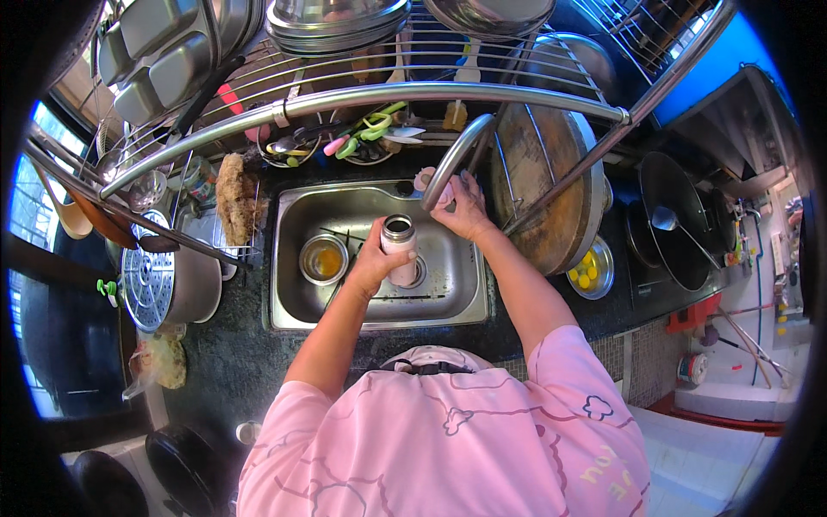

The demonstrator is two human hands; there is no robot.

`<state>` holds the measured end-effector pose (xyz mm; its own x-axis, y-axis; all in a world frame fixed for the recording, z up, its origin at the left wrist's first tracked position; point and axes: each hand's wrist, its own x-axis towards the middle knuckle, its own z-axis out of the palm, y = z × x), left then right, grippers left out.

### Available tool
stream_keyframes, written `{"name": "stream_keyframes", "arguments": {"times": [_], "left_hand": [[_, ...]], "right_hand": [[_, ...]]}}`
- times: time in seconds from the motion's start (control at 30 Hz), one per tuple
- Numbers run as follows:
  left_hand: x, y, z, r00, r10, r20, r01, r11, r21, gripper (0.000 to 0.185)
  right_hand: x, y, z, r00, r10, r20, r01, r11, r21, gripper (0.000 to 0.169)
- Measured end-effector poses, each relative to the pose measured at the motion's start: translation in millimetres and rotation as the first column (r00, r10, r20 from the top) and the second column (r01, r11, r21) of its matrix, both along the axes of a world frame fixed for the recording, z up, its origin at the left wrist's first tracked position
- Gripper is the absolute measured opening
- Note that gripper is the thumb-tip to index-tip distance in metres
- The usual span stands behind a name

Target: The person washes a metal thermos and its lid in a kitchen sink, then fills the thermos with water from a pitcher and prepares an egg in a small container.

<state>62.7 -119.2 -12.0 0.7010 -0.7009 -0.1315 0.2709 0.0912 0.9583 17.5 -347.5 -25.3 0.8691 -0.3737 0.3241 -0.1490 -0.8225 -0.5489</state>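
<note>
My left hand (375, 262) is wrapped around a pale pink vacuum flask (402, 249) with a bare steel mouth. The flask stands nearly upright over the stainless steel sink (381, 307), above the drain. Behind the curved metal faucet (457, 155), my right hand (466, 210) has its thumb and fingers on a small pink part (445, 196), which looks like a lid. Another round pink piece (424, 176) shows just left of the spout, which partly hides both. A steel bowl (323, 260) with yellowish liquid sits at the left in the sink.
A metal rack rail (387, 92) crosses above the sink. Right of the faucet leans a large round wooden board (539, 187), with a bowl of yellow pieces (591, 268) beside it. A perforated steamer plate (148, 278) and a loofah-like fibrous bundle (234, 200) stand at the left.
</note>
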Motion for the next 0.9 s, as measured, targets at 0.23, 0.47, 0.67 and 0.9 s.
{"name": "stream_keyframes", "arguments": {"times": [0.23, 0.47, 0.67, 0.9], "left_hand": [[-8.7, 23.1, -10.2, 0.994, 0.049, -0.101, -0.046, 0.998, 0.038, 0.075], [-25.5, 32.7, -26.0, 0.993, 0.047, -0.108, -0.042, 0.998, 0.051, 0.076], [-44.1, 37.6, -23.8, 0.989, 0.047, -0.138, -0.038, 0.997, 0.063, 0.069], [-53.0, 39.8, -21.7, 0.990, 0.035, -0.133, -0.028, 0.998, 0.051, 0.067]], "right_hand": [[16.4, -15.1, -17.1, 0.982, 0.175, 0.065, -0.186, 0.952, 0.245, 0.063], [17.0, -20.2, -37.7, 0.982, 0.185, 0.022, -0.186, 0.963, 0.193, 0.061], [5.3, -7.1, -25.3, 0.989, 0.148, 0.001, -0.144, 0.964, 0.222, 0.062], [-13.6, 2.4, -34.3, 0.988, 0.140, 0.060, -0.150, 0.963, 0.223, 0.063]]}}
